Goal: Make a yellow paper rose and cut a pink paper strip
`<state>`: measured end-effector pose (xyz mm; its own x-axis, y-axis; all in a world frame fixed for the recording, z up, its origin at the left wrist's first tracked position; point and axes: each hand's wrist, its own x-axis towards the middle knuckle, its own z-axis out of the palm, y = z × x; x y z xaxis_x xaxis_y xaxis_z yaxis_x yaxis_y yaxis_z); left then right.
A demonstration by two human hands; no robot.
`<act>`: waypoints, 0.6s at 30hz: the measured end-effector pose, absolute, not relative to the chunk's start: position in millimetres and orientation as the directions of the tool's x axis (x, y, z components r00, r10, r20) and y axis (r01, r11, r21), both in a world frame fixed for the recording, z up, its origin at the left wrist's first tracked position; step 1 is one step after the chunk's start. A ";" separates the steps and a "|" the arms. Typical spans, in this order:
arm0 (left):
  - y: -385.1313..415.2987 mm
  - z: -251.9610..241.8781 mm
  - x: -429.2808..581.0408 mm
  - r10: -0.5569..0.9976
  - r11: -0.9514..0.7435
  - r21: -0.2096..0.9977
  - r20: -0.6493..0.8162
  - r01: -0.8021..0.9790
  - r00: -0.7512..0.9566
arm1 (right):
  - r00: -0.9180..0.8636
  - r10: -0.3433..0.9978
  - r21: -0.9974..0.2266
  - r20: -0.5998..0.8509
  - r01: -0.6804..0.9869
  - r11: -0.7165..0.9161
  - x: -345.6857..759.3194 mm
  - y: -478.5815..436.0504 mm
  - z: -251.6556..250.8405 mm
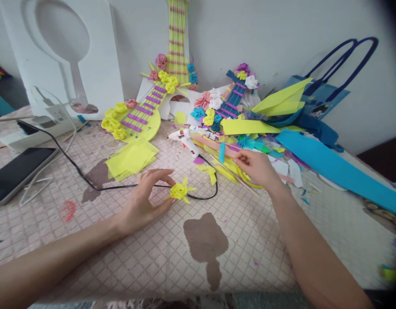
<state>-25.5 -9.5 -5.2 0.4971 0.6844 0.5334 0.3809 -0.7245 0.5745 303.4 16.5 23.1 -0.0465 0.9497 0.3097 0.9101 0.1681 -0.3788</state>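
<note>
Between the thumb and fingertips of my left hand [153,193] is a small yellow paper flower [179,191] with pointed petals, just above the table. My right hand [254,165] is closed in a pinch at the end of a pink paper strip [214,145], over the pile of scraps. A small blue piece [222,152] lies across that strip. Beyond my hands a white glue gun [185,140] rests on its side. Its black cord [117,187] passes behind the yellow flower. Yellow paper sheets [132,159] are stacked to the left of the glue gun.
Yellow guitar models [143,109] and a blue one [232,101], trimmed with paper flowers, lean at the back. A phone [20,171] and power strip [40,128] are on the left. Blue paper [339,171] and a bag [327,98] occupy the right. Brown patches [206,236] mark the tablecloth.
</note>
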 end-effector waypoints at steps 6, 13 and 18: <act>-9.3 -5.3 -25.2 0.685 -0.724 0.577 0.535 0.379 0.495 | -0.081 0.992 -0.186 0.094 0.978 0.098 300.9 16.2 13.5; -10.4 -4.6 -26.7 0.686 -0.724 0.576 0.535 0.380 0.494 | -0.085 0.995 -0.172 0.052 0.981 0.093 296.4 16.5 12.3; -10.7 -4.8 -27.5 0.682 -0.727 0.577 0.540 0.373 0.494 | -0.131 0.982 -0.229 0.136 0.960 0.160 296.9 10.7 27.3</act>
